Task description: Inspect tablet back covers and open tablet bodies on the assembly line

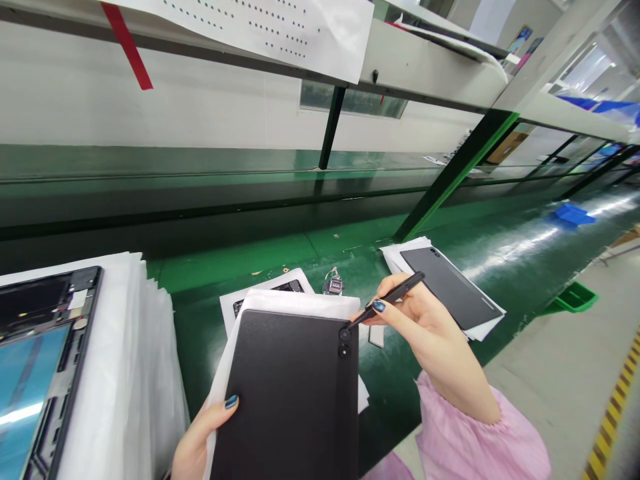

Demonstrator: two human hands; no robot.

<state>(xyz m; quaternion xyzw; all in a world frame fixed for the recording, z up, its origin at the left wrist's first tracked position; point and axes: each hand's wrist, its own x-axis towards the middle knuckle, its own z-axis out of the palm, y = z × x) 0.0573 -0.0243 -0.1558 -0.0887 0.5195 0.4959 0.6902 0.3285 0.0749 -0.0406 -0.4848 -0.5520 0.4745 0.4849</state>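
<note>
A black tablet back cover (290, 393) with a white sheet (305, 298) behind it lies tilted in front of me. My left hand (203, 433) grips both by the left edge, thumb on the dark face and fingers hidden underneath. Between the fingers of my right hand (413, 310) is a slim black pen-like tool (395, 295). Its tip meets the upper of two round camera rings (345, 335) at the cover's top right corner. Whether the tip presses or only hovers there, I cannot tell.
At left rises a tall stack of white sheets (130, 373) topped by an opened tablet (50, 360). Another grey tablet cover (453, 283) lies on papers at right. A small counter (333, 283) stands on the green bench (200, 320). A green bin (575, 297) is beyond the bench edge.
</note>
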